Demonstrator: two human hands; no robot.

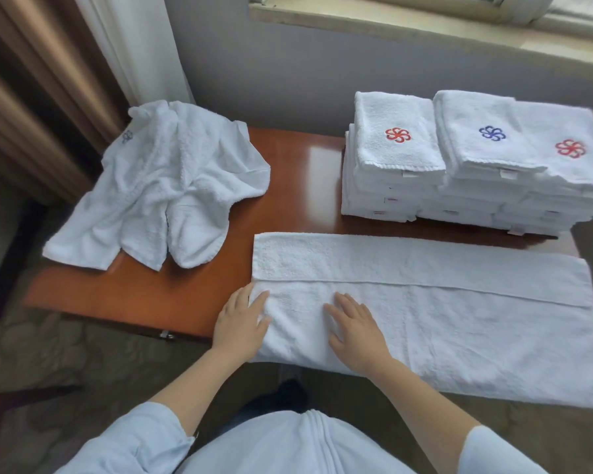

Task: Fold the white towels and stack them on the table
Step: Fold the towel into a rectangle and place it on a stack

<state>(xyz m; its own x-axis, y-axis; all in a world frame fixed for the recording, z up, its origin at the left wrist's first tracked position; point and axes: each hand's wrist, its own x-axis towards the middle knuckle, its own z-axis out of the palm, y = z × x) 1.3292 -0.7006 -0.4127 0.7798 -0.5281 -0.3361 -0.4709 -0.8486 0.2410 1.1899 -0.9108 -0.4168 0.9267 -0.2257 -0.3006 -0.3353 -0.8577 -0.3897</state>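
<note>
- The long white towel (425, 313) lies flat on the front of the wooden table (288, 186); its far edge is folded over toward the person, so it makes a long strip; its near edge seems to go a little past the table's front edge
- The left hand (242, 319) rests flat on the left end of this towel; its fingers are straight and a bit spread; it pinches nothing
- The right hand (355, 328) lies flat on the towel just beside the left hand; its fingers are spread too, pressing the cloth down; it holds nothing
- Done so far: neat stacks of folded towels (397, 159) sit at the back right of the table, with red and blue flower marks on top; I think most of the job is done
- Left to do: this towel looks only partly folded; it likely needs more folds, then a place on a stack
- A loose pile of white towels (165, 186) sits rumpled at the back left, hanging partly off the table; it is not folded yet; I cannot tell how many are in it
</note>
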